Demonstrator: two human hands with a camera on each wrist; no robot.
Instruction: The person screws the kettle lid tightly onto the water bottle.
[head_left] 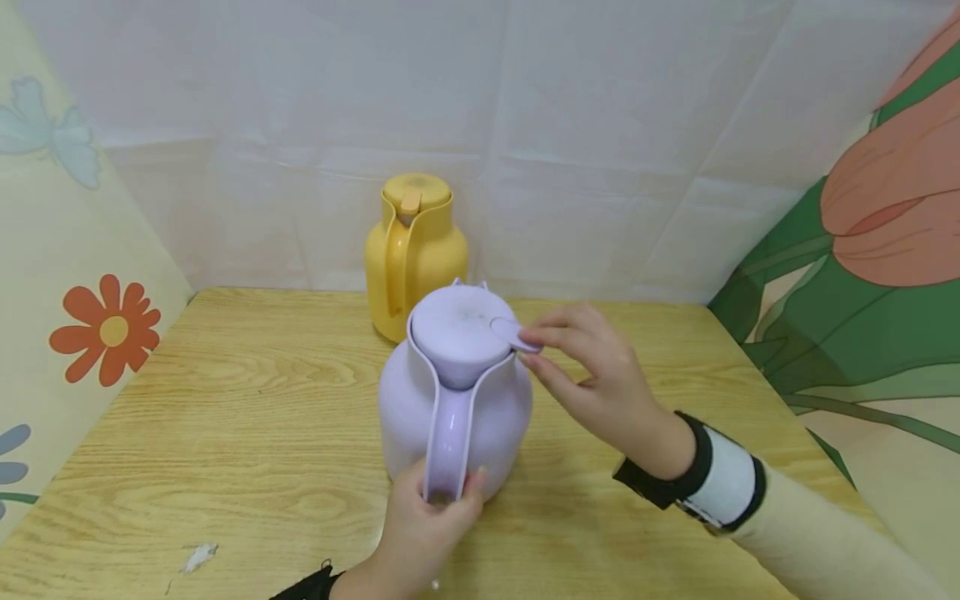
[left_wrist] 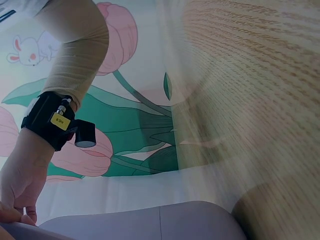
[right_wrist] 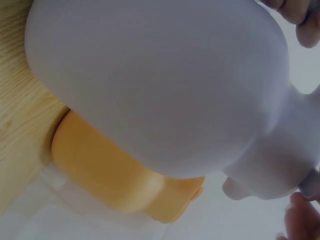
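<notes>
A lavender thermos jug (head_left: 456, 417) stands on the wooden table, its handle toward me. My left hand (head_left: 429, 523) grips the lower part of that handle. At the right edge of the round lid (head_left: 453, 321), my right hand (head_left: 600, 358) pinches a small lavender tab (head_left: 513, 333) between thumb and fingers. The lid sits in the jug's mouth. In the right wrist view, the jug's body (right_wrist: 165, 85) fills most of the picture, and right-hand fingertips (right_wrist: 300, 217) touch the tab. Along the bottom of the left wrist view runs the jug's lavender surface (left_wrist: 195, 222).
Behind the lavender jug stands a yellow thermos jug (head_left: 431, 250), partly hidden by it. A white sheet (head_left: 600, 150) hangs at the table's back edge. Painted panels flank both sides. A pale worn patch (head_left: 199, 557) marks the tabletop at the front left.
</notes>
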